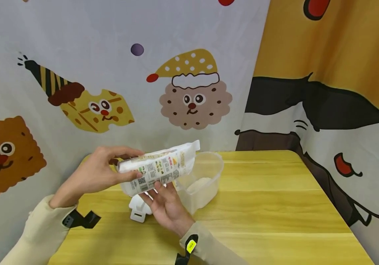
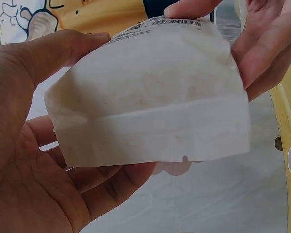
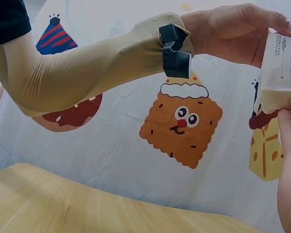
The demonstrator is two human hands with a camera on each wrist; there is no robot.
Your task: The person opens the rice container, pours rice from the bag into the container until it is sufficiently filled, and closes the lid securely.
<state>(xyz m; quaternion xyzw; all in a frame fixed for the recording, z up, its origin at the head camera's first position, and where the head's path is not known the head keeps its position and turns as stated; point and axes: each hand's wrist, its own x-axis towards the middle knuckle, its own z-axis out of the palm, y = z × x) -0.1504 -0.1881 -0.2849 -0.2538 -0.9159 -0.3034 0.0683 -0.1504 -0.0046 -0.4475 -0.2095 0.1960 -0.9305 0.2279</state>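
Note:
A white printed bag (image 1: 159,165) is held aslant above the table, its narrow end reaching over a clear plastic container (image 1: 218,171). Whitish grains (image 1: 200,184) lie inside that container. My left hand (image 1: 98,171) grips the bag's wide end, thumb on the printed face and fingers behind. Lower down, my right hand (image 1: 169,209) holds the bag from underneath, its thumb against the print. The left wrist view shows the bag's folded flat base (image 2: 155,131) between both hands. Whether anything is flowing out of the bag's far end cannot be seen.
A white plastic piece (image 1: 139,209), perhaps a lid, lies on the yellow wooden table (image 1: 269,206) beneath the bag, partly hidden by my right hand. A cartoon-printed curtain (image 1: 109,33) hangs right behind the table's back edge.

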